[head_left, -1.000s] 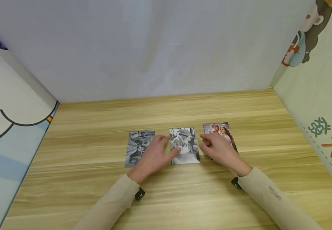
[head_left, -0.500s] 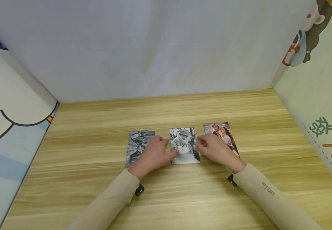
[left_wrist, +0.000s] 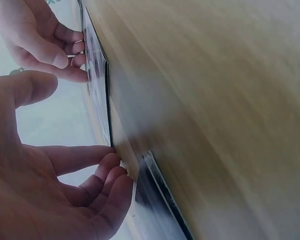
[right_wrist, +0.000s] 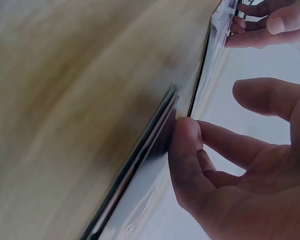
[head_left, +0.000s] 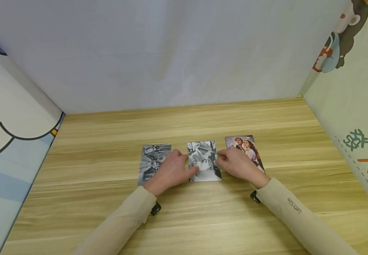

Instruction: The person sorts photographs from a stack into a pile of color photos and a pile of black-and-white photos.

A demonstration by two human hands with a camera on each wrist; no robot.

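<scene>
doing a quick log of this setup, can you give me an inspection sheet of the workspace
surface: wooden table, light grain, lying flat.
job's things: three photos in a row, flat on the table; left photo black and white, middle photo black and white, right photo in colour.
clutter: nothing seen.
grips: left hand with fingertips at the middle photo's left edge, partly covering the left photo; right hand with fingertips at the middle photo's right edge, over the right photo's near part. Neither lifts a photo clear.
cables: nothing seen; a small black clip at each cuff.
surroundings: white back wall, cartoon-printed side panels.
</scene>
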